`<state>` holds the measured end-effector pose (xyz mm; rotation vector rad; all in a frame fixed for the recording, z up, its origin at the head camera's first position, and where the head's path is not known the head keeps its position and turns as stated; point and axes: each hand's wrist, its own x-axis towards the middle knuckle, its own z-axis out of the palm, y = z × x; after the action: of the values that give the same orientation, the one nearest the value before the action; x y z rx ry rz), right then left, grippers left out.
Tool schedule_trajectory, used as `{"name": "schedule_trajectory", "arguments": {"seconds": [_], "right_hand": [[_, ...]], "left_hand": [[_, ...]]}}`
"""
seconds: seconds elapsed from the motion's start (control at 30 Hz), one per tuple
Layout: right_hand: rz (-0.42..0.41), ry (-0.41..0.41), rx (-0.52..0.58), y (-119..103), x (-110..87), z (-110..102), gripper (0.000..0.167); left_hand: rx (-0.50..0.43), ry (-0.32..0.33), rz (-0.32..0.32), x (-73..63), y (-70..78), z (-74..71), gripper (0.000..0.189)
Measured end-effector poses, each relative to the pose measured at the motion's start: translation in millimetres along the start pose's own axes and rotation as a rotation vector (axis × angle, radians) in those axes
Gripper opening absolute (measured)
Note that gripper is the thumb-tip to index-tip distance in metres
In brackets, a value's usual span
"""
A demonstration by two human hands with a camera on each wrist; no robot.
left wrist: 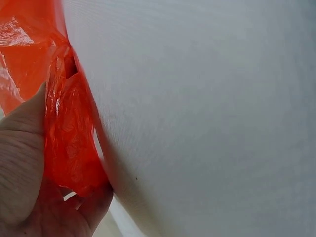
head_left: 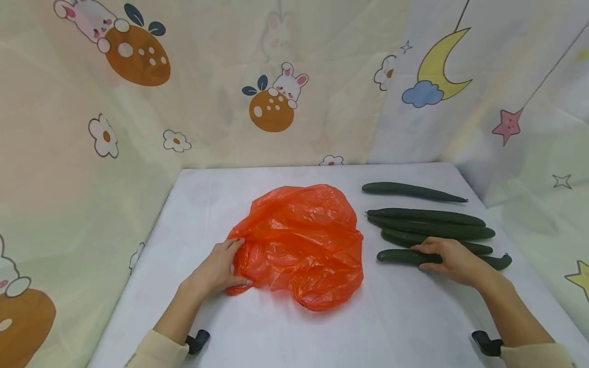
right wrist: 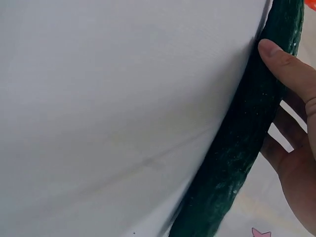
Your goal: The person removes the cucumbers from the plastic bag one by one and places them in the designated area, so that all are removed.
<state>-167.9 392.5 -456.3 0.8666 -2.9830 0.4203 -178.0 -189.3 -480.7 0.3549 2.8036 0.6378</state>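
Note:
A crumpled orange-red plastic bag (head_left: 299, 245) lies in the middle of the white table. At its left edge, my left hand (head_left: 213, 271) holds the bag between thumb and fingers; the left wrist view shows a fold of the bag (left wrist: 71, 133) inside the hand. On the right, my right hand (head_left: 453, 260) grips the nearest dark green cucumber (head_left: 398, 256), which still lies on the table. The right wrist view has the thumb (right wrist: 286, 64) on one side of this cucumber, with the fingers partly hidden beyond it.
Behind the gripped cucumber lie another cucumber (head_left: 400, 237), close to my right fingers, and two more side by side (head_left: 432, 214). A further cucumber (head_left: 409, 191) lies apart at the back. Printed cloth (head_left: 211, 92) hangs around the white table (head_left: 207, 189).

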Motion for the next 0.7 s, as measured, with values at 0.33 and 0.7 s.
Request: {"name": "schedule_trajectory", "arguments": {"seconds": [0.33,0.7], "right_hand": [[0.055,0.089,-0.113,0,-7.6,4,0.039],[0.062,0.247,-0.097,-18,8.7,4,0.045]], "left_hand": [[-0.019,0.001,0.022,4.9,13.5,5.4,0.109],[0.040,-0.049,0.046,4.6,22.0,6.6,0.105]]}}
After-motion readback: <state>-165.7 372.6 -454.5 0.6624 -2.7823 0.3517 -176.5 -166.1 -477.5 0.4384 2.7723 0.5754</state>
